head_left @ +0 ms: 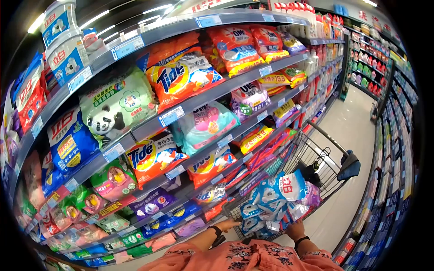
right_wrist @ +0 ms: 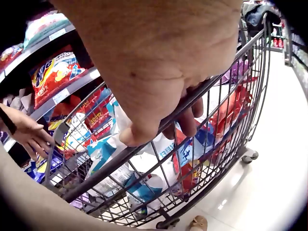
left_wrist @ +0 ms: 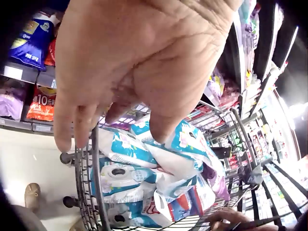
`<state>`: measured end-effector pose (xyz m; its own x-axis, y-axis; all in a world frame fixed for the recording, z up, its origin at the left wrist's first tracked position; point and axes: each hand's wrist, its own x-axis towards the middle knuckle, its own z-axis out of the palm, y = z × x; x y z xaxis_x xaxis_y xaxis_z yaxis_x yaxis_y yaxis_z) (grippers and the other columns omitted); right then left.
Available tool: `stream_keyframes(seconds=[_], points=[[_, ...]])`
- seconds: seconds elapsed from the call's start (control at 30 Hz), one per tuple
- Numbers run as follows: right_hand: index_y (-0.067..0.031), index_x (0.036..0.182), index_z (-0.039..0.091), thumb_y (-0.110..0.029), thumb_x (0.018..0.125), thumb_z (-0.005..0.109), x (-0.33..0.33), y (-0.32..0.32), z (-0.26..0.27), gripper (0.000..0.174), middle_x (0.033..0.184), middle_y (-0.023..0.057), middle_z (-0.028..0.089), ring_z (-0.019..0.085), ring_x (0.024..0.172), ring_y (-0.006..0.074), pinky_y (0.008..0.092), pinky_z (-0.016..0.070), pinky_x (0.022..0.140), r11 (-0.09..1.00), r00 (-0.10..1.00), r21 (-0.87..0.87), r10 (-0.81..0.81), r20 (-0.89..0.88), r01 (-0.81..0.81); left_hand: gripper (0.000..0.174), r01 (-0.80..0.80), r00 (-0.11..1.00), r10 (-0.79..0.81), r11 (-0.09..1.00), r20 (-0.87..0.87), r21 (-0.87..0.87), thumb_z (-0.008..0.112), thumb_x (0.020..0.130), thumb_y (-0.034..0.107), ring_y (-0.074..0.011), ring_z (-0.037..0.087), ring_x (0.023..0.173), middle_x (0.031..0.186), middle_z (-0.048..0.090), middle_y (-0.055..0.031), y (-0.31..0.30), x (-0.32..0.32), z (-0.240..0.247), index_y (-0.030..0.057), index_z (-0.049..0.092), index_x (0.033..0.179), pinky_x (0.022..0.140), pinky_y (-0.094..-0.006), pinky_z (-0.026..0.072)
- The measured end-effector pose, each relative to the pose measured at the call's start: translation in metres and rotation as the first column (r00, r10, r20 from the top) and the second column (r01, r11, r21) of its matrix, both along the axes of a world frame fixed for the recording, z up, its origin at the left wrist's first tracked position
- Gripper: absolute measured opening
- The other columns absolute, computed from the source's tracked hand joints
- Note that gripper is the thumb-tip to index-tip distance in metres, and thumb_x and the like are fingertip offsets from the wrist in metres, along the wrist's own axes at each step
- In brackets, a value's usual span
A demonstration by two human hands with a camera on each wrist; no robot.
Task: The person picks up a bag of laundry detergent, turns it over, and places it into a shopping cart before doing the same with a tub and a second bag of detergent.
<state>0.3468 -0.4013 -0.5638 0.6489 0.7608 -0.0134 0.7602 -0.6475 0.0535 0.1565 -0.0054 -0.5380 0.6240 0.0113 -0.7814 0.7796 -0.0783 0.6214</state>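
A wire shopping cart [head_left: 296, 156] stands before me, loaded with blue-and-white laundry packs [head_left: 266, 196] and a purple pack [head_left: 312, 194]. My left hand [head_left: 229, 225] is at the cart's near left corner. In the left wrist view that hand [left_wrist: 139, 62] hangs palm-side to the camera over the rim, fingers loosely extended with nothing in them. The right wrist view also shows its fingers spread beside the rim. My right hand [head_left: 296, 230] grips the cart's side rim [right_wrist: 110, 164], its thumb and fingers on either side of the bar.
Detergent shelves [head_left: 239, 101] run along the left, with Tide bags [head_left: 183, 77] and a green panda bag [head_left: 118, 108]. Another stocked shelf [head_left: 395, 171] lines the right. The tiled aisle floor [head_left: 355, 117] stretches ahead. Shoes [left_wrist: 32, 196] show below the cart.
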Motion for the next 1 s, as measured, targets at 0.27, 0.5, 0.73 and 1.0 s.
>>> stream_keyframes(seconds=[0.27, 0.5, 0.73, 1.0], points=[[-0.0091, 0.083, 0.077, -0.062, 0.063, 0.079, 0.022, -0.008, 0.015, 0.056, 0.088, 0.0127, 0.073, 0.064, 0.101, 0.0340, 0.0480, 0.0375, 0.105, 0.998, 0.997, 0.048, -0.023, -0.070, 0.027, 0.100, 0.062, 0.998, -0.062, 0.997, -0.005, 0.039, 0.056, 0.083, 0.077, -0.0347, 0.048, 0.128, 0.141, 0.045, -0.0207, -0.016, 0.023, 0.001, 0.0022, 0.038, 0.147, 0.095, -0.0508, 0.0514], [-0.0108, 0.080, 0.075, -0.058, 0.063, 0.080, 0.048, -0.019, 0.014, 0.050, 0.088, 0.0142, 0.072, 0.063, 0.101, 0.0369, 0.0506, 0.0378, 0.104, 0.995, 0.994, 0.083, -0.050, -0.096, 0.058, 0.091, 0.176, 0.981, -0.187, 0.969, 0.047, 0.173, 0.052, 0.089, 0.072, -0.0347, 0.054, 0.123, 0.141, 0.047, -0.0221, -0.023, 0.049, -0.011, 0.0005, 0.043, 0.144, 0.090, -0.0467, 0.0543], [-0.0103, 0.077, 0.073, -0.055, 0.066, 0.079, 0.074, -0.033, 0.008, 0.047, 0.087, 0.0154, 0.072, 0.064, 0.097, 0.0367, 0.0494, 0.0424, 0.097, 0.992, 0.988, 0.107, -0.048, -0.148, 0.064, 0.083, 0.124, 0.991, -0.132, 0.969, 0.021, 0.214, 0.053, 0.090, 0.066, -0.0382, 0.047, 0.134, 0.154, 0.040, -0.0199, -0.038, 0.069, -0.017, 0.0019, 0.046, 0.144, 0.098, -0.0546, 0.0481], [-0.0011, 0.098, 0.071, -0.055, 0.087, 0.063, 0.150, -0.020, -0.030, 0.055, 0.093, 0.0250, 0.070, 0.068, 0.092, 0.0433, 0.0522, 0.0515, 0.080, 0.913, 0.752, 0.088, -0.270, -0.602, 0.398, 0.079, 0.029, 0.995, -0.040, 0.992, 0.089, 0.123, 0.056, 0.089, 0.069, -0.0296, 0.048, 0.128, 0.142, 0.048, -0.0120, -0.030, 0.077, -0.019, 0.0099, 0.050, 0.142, 0.094, -0.0474, 0.0520]])
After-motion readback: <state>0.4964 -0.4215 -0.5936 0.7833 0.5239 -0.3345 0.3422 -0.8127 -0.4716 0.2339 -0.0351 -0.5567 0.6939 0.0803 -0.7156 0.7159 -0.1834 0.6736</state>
